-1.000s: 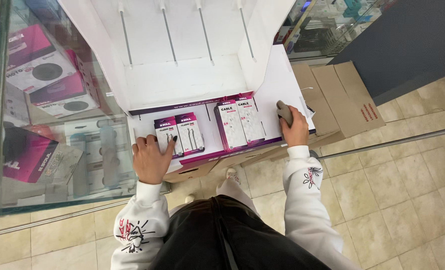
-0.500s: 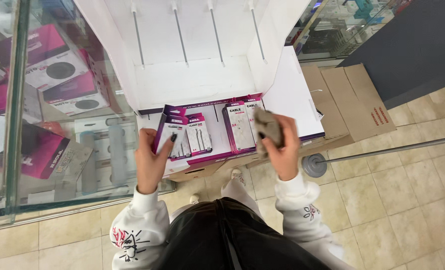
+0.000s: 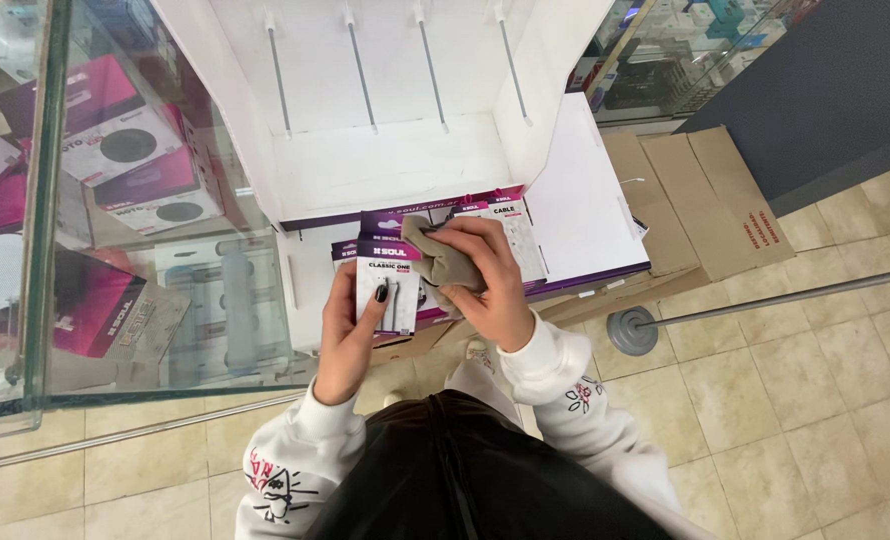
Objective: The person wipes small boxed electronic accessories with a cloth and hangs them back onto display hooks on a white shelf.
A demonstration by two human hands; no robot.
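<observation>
The small box (image 3: pixel 387 285) is a flat white package with a purple band at its top and a dark product picture on the front. The left hand (image 3: pixel 350 335) holds it upright over the front edge of the white display shelf (image 3: pixel 405 170); the thumb lies on its front, and the other fingers (image 3: pixel 345 290) are wrapped on its left side. The right hand (image 3: pixel 490 285) pinches a crumpled grey-brown cloth (image 3: pixel 443 260) between thumb and fingers, and the cloth touches the upper right corner of the box. More boxes (image 3: pixel 510 215) lie flat on the shelf behind.
</observation>
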